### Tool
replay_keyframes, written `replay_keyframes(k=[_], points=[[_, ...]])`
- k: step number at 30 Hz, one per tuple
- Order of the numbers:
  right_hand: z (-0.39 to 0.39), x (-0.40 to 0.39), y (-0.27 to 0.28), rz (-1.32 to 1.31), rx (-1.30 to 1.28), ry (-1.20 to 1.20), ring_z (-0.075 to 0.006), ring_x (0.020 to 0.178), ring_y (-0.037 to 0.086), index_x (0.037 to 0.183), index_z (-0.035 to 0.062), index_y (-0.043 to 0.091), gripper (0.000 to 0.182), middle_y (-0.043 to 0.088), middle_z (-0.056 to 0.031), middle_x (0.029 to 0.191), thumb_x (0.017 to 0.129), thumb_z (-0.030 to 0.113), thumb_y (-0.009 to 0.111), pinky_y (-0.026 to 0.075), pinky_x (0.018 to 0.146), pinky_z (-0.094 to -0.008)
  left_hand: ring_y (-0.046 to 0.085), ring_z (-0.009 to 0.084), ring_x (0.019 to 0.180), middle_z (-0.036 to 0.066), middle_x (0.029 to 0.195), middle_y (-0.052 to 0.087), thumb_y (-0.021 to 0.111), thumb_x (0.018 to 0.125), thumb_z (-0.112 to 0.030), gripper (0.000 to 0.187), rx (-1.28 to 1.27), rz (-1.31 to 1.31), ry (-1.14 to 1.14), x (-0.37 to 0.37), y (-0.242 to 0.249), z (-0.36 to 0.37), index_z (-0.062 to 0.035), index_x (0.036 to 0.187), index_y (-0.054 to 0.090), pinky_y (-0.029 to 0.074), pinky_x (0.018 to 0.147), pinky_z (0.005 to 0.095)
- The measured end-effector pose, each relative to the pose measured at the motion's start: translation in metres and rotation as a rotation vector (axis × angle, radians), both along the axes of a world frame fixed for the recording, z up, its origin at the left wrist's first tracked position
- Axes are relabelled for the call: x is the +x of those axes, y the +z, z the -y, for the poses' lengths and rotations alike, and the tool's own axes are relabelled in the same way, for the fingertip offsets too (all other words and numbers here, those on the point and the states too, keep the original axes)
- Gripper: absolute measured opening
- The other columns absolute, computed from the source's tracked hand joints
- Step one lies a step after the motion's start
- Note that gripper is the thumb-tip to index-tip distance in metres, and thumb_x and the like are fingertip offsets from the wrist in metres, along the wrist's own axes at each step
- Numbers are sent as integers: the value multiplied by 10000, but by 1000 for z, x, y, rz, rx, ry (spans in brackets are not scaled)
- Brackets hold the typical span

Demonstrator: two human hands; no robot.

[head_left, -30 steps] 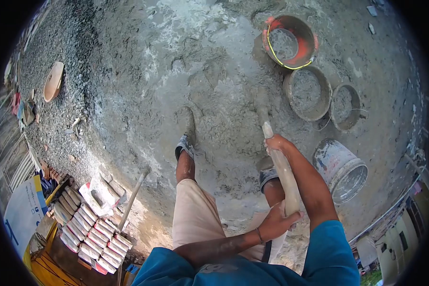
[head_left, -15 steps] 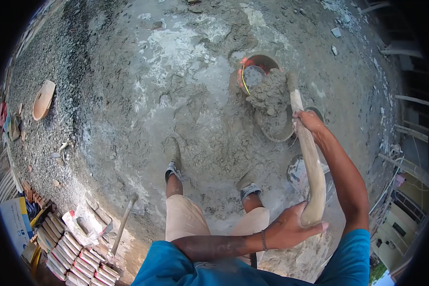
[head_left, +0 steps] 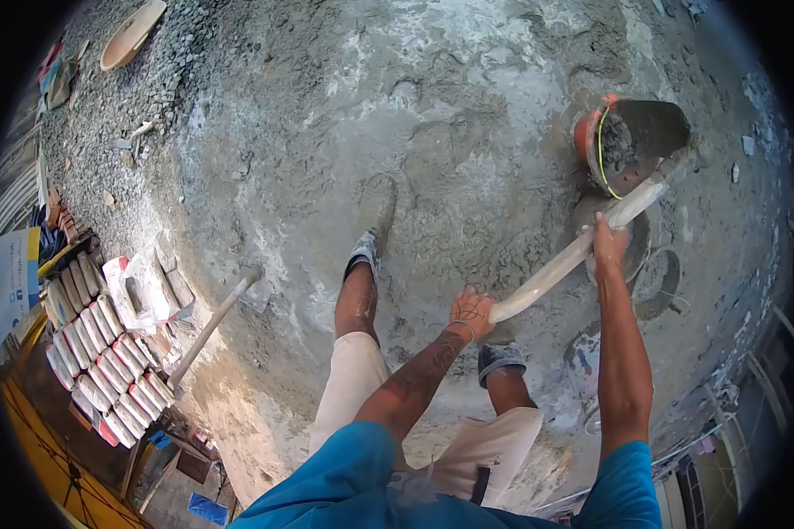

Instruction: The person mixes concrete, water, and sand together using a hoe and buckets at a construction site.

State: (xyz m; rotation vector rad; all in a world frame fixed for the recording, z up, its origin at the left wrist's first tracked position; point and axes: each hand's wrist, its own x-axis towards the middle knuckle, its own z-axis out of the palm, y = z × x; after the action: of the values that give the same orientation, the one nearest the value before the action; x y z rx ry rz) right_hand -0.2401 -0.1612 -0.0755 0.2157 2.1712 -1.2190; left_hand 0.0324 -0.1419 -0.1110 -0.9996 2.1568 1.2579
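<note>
Both my hands grip a shovel by its pale wooden handle point(head_left: 556, 269), which slants up to the right. My left hand point(head_left: 472, 315) is closed around the near end, by my knees. Farther up, my right hand point(head_left: 610, 242) wraps the shaft. The shovel's dark blade point(head_left: 657, 132) is tilted at the mouth of an orange bucket point(head_left: 583, 137) with a yellow strip along its rim. Grey wet concrete point(head_left: 619, 141) shows inside the bucket. Wet concrete mix point(head_left: 494, 212) spreads over the ground around my boots point(head_left: 378, 212).
More mud-coated buckets point(head_left: 660, 282) stand right of the handle. A second long-handled tool point(head_left: 213, 326) lies at left, beside stacked cement bags point(head_left: 106, 353) and a torn white sack point(head_left: 146, 291). Gravel point(head_left: 212, 53) and a shallow tan basin point(head_left: 132, 35) are at upper left.
The load of wet concrete has left the shovel blade, which has turned over at the bucket. The handle has swung flatter. My view has shifted, with the bucket now farther right.
</note>
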Motion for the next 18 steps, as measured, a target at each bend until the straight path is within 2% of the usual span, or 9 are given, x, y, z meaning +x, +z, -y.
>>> replay_keyframes(k=[2, 4, 6, 7, 9, 12, 14, 16, 18], points=[[16, 26, 13, -29, -44, 19, -184, 501, 530, 932, -32, 372, 251, 498, -111, 691, 770, 80, 528, 467, 436, -312, 541, 275, 892, 101, 908, 588, 632, 616, -281, 395, -95, -258, 47, 25, 32, -11, -113, 966, 564, 397, 797, 371], [34, 49, 24, 35, -85, 139, -174, 478, 516, 947, -24, 370, 261, 493, -103, 676, 760, 67, 526, 449, 410, -303, 564, 290, 833, 132, 852, 595, 630, 622, -270, 375, 345, -165, 191, 27, 83, 5, -64, 928, 564, 412, 762, 376], [67, 73, 8, -24, 0, 353, -158, 455, 521, 976, -36, 363, 314, 509, -115, 700, 741, 70, 542, 418, 381, -289, 573, 283, 777, 143, 798, 588, 634, 623, -260, 370, 308, -188, 305, 34, 97, 5, -41, 912, 560, 426, 723, 365], [91, 87, 6, 2, 98, 455, -241, 575, 582, 997, -46, 364, 369, 544, -181, 772, 731, 123, 558, 459, 480, -344, 583, 277, 720, 154, 744, 582, 638, 624, -250, 366, 301, -213, 401, 38, 99, 8, -18, 896, 556, 440, 684, 355], [128, 116, -42, -165, 220, 683, -345, 761, 578, 1021, -54, 356, 426, 546, -255, 854, 732, 184, 558, 465, 645, -403, 579, 242, 674, 142, 716, 575, 632, 637, -216, 323, 312, -187, 502, 41, 98, 26, -6, 870, 551, 444, 640, 331], [182, 169, -39, -64, 333, 889, -387, 890, 529, 1061, -48, 326, 472, 532, -279, 927, 731, 202, 553, 429, 767, -430, 559, 171, 618, 106, 692, 569, 617, 657, -144, 242, 405, -150, 693, 54, 79, 27, 8, 830, 541, 443, 582, 284], [180, 203, -49, 8, 393, 1008, -374, 890, 537, 1058, -28, 331, 457, 541, -258, 938, 727, 192, 557, 430, 772, -428, 544, 134, 608, 83, 696, 570, 609, 665, -105, 203, 465, -140, 800, 65, 71, 7, 10, 815, 536, 438, 568, 261], [159, 242, -49, 71, 448, 1100, -366, 894, 540, 1042, -14, 347, 429, 552, -240, 933, 724, 181, 559, 426, 780, -426, 532, 105, 606, 44, 714, 570, 592, 682, -70, 152, 682, -139, 1143, 81, 82, -33, 15, 791, 529, 431, 547, 247], [111, 264, -43, 154, 513, 1159, -360, 888, 545, 1031, -10, 357, 413, 563, -231, 916, 718, 163, 564, 427, 779, -419, 484, 92, 552, 16, 604, 509, 599, 677, -81, 115, 812, -91, 1266, 89, 113, -67, -27, 701, 500, 404, 504, 249]])
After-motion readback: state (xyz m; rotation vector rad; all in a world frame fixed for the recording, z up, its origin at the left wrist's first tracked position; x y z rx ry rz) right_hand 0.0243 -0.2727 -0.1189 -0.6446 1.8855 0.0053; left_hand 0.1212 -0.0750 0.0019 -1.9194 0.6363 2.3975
